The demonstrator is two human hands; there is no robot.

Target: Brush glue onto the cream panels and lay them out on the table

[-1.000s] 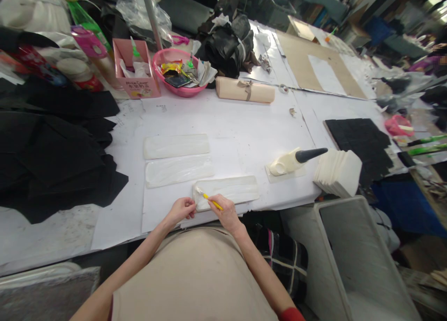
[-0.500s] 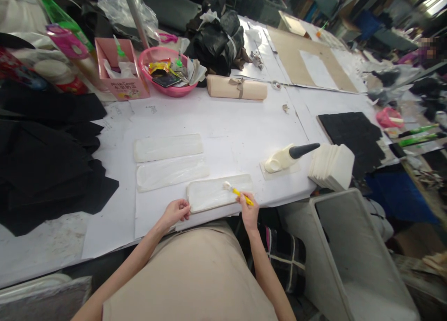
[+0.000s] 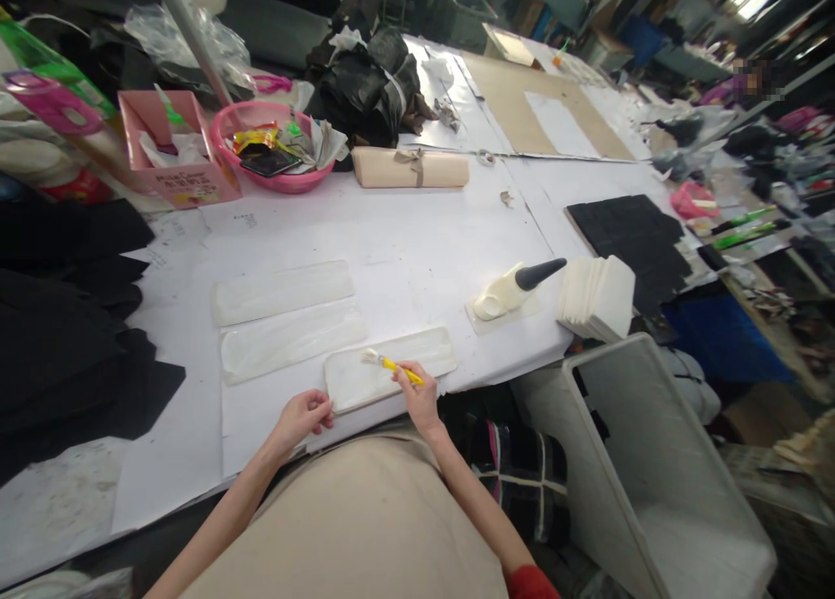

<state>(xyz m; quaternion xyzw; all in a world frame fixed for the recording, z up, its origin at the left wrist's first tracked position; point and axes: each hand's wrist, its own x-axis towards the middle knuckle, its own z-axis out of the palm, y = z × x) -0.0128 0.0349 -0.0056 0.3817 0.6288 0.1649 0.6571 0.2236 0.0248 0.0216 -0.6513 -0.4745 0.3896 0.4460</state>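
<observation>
Honestly, from where I'm standing the writing is the hard bit: the pink cardboard box (image 3: 186, 169) has a line of Latin letters over a row of Chinese characters, too blurry for me to read for sure, and there are small handwritten marks on the white paper table cover (image 3: 391, 234) near it.

The flat brush with a yellow handle (image 3: 397, 369) is over the nearest off-white, round-cornered rectangular panel (image 3: 391, 369), at the table's front edge. Its pale bristles point left and slightly away from the person, handle running back right. The right hand (image 3: 419, 399) has that handle pinched between thumb and fingers. The left hand (image 3: 303, 418) has its fingers curled in together by the panel's near left corner; can't tell if they're gripping the edge.

That panel lies lengthwise left to right, right end angled away, and looks smooth with faint streaks. Two similar off-white strips (image 3: 283, 292) lie flat beyond it to the left, roughly parallel.

Right of it is a cream plastic bottle with a dark cone nozzle (image 3: 505, 295), tipped over on a clear sheet, nozzle aimed right. Beside that, a stack of thick white pieces (image 3: 597, 299) leans over. Matte black, jagged-edged sheets (image 3: 71, 329) are piled far left.
</observation>
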